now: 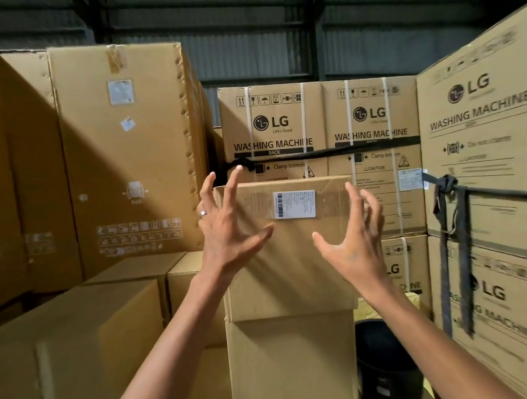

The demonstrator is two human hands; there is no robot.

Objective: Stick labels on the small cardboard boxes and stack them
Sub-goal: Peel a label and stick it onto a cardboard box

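Stacking looks like the step in hand: small brown cardboard box [287,250] sits on top of a taller plain brown carton [292,364], w/ a white barcode label [294,204] already stuck on its upper face over a strip of clear tape. Left hand [227,229] and right hand [354,243] hover either side of the box, fingers spread and loosely bent, grip released on both, holding nothing. Left thumb tip lies over the near face of the box and the left fingers reach up past its far left corner; whether skin touches cardboard there I can't tell. Right hand is just beside the box's right edge, apart from it. So the box lies between the two hands, slightly ahead of the palms. It overhangs the carton below a little on the left (edges not flush), so the next move probably calls for a squaring nudge, or else, since labelling seems done on this one, fetching another box. Around: big LG washing-machine cartons [319,128] behind and right, tied w/ dark straps [456,249], more plain brown cartons [74,349] at left, a dark bin [386,364] low right.
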